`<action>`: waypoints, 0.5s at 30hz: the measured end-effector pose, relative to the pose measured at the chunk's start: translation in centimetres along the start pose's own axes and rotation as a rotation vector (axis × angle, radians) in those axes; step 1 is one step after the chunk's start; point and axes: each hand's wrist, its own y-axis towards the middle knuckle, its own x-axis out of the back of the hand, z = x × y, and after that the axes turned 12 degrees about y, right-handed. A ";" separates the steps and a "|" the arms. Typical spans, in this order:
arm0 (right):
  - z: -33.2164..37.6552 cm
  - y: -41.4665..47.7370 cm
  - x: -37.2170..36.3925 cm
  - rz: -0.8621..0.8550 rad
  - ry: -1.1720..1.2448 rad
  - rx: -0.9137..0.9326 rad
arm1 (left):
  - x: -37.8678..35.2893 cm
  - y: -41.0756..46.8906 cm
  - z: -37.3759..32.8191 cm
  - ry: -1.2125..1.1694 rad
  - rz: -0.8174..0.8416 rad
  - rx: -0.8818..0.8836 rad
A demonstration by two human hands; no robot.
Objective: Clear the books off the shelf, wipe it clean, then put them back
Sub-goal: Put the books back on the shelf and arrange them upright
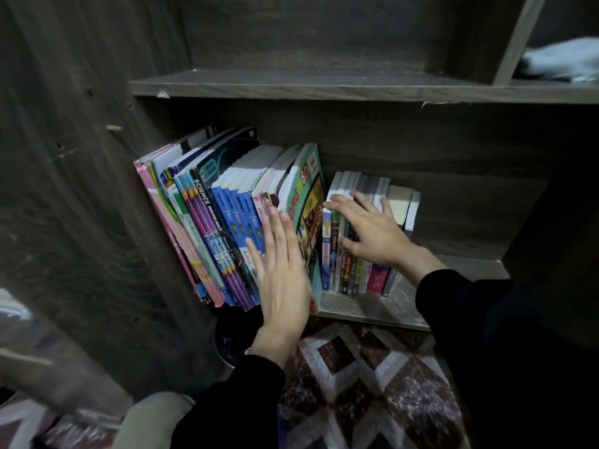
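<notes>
- The books stand in two groups on the lower shelf (366, 307): a row of tall books (207, 222) at about 9 o'clock from the middle of the picture, leaning to the left against the side wall, and a row of small books (356, 264) at about 3 o'clock, standing almost upright
- The long axis of every book runs up and down, with the spines turned to the person, so I judge that they must come out toward the person, at 6 o'clock
- The last tall book, a green book (304, 202), leans at the right end of the tall row; between it and the small books there is a narrow gap
- The left hand (282, 270) lies flat and open on the spines of the tall row, just at 9 o'clock of the green book; it holds nothing
- The right hand (369, 228) is spread over the top and front of the small books, fingers open and thumb low on the spines; it touches them, but a closed grip is not yet seen
- The right hand is nearer to the small row, the left hand to the tall row
- A light cloth (564, 59) lies on the upper shelf at 1 o'clock, well apart from both hands
</notes>
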 end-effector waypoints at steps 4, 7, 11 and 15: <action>0.2 0.2 -0.1 0.000 0.008 0.006 | -1.2 1.5 -0.5 0.035 -0.002 0.001; 0.3 0.5 -0.3 -0.003 0.010 0.007 | -1.4 1.6 -0.8 0.022 0.004 0.021; 0.4 0.7 -0.4 -0.005 0.011 0.015 | 0.0 1.7 -0.2 -0.107 -0.054 0.007; 0.6 1.0 -0.6 -0.004 0.012 0.027 | 3.2 6.9 0.9 -0.033 -0.021 -0.065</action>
